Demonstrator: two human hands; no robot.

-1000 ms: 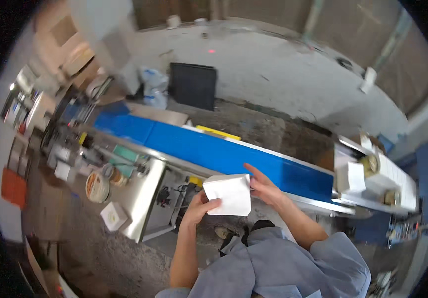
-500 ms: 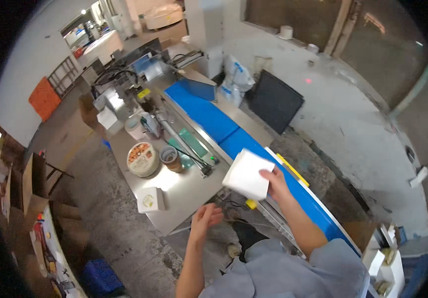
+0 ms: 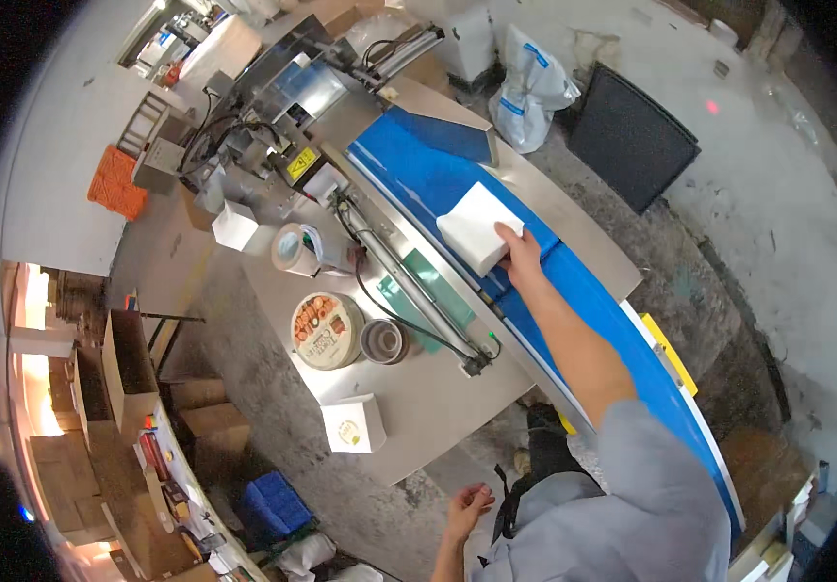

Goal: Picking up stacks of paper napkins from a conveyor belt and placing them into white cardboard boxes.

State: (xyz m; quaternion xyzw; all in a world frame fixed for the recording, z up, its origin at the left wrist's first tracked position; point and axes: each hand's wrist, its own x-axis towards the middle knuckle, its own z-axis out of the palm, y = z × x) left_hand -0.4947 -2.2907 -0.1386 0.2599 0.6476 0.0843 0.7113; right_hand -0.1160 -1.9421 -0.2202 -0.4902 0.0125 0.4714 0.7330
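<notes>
My right hand (image 3: 523,254) is closed on the near right edge of a small plain white box (image 3: 481,228), thumb on top. The box is held over the blue conveyor belt (image 3: 583,301); whether it touches the belt I cannot tell. Low in the view, my left hand (image 3: 470,509) is away from the table, its fingers loosely curled and apart, with nothing seen in it. A similar white box (image 3: 352,424) with a small printed mark stands at the near corner of the steel table (image 3: 438,417).
Beside the belt runs a metal bar (image 3: 409,276) with a cable. On the table are a round tin (image 3: 326,331), a brown cup (image 3: 383,341), a tape roll (image 3: 296,249) and another white box (image 3: 235,226). A metal guide plate (image 3: 447,121) spans the belt's far end.
My right hand has carried the white box forward, farther up over the belt. My left hand has drawn back toward my body. The view has turned and shifted.
</notes>
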